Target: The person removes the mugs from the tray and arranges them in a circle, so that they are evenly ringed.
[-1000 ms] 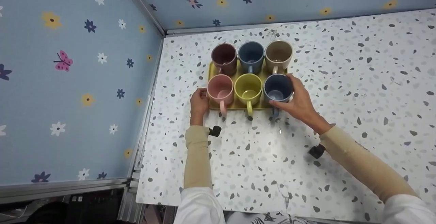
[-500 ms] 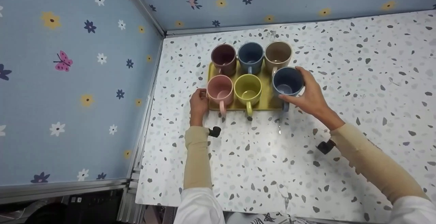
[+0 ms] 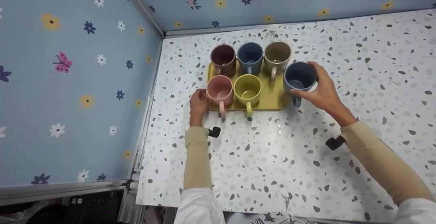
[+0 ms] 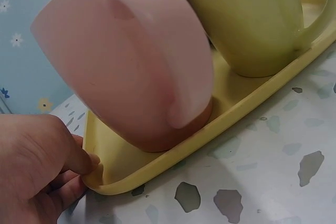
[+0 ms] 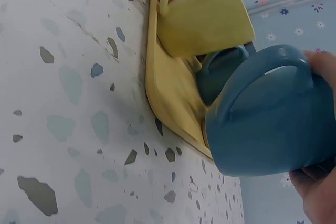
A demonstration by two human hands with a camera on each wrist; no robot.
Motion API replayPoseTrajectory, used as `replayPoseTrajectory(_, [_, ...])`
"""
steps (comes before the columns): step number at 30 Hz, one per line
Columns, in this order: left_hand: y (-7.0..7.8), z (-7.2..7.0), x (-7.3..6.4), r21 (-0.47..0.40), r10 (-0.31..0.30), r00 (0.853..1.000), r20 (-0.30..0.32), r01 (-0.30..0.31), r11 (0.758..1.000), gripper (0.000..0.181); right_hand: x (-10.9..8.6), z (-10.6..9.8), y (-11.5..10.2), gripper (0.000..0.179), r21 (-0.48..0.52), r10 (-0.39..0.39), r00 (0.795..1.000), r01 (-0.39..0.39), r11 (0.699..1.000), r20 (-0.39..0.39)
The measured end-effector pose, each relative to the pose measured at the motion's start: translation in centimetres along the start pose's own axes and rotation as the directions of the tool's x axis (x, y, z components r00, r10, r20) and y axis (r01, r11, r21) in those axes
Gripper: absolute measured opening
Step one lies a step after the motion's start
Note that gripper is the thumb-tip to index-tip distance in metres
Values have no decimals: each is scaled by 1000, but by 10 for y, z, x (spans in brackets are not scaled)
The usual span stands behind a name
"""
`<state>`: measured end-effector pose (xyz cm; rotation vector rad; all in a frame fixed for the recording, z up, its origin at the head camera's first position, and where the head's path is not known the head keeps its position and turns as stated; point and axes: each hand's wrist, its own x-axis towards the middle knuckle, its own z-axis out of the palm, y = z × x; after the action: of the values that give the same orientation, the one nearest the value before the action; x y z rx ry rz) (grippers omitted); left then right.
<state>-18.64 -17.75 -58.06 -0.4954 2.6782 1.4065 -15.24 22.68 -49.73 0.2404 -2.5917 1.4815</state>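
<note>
My right hand [image 3: 323, 89] holds a dark blue mug [image 3: 298, 75] around its body, over the right edge of a yellow tray [image 3: 272, 98]. In the right wrist view the mug [image 5: 273, 124] is raised, its handle facing the camera. At the tray's left front corner, my left hand [image 3: 198, 104] pinches the rim, thumb on top, as the left wrist view shows of the tray [image 4: 157, 170]. Right beside that hand stands a pink mug [image 3: 219, 87], then a yellow mug [image 3: 247, 87]. Behind them are a maroon mug [image 3: 223, 58], a blue mug [image 3: 250, 57] and a beige mug [image 3: 277, 55].
The tray rests on a white speckled table [image 3: 248, 166]. A blue flowered panel [image 3: 78, 80] borders it on the left, and another flowered panel [image 3: 289, 2] runs along the back.
The right hand has lifted the dark blue mug from the tray's front right spot and carried it right, baring that part of the tray. The left hand has stayed put.
</note>
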Motion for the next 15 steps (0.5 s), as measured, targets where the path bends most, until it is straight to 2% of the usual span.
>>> replayPoseTrajectory(7, [-1,0,0,24,23,1000,-16,-22,999,35,3,-15,7,96,15,41,999,-41,999,18])
replayPoseTrajectory(15, [-1,0,0,19,10,1000,-11,-9,1000,35,5,-33,13,95,12,103,994,-104,995,28])
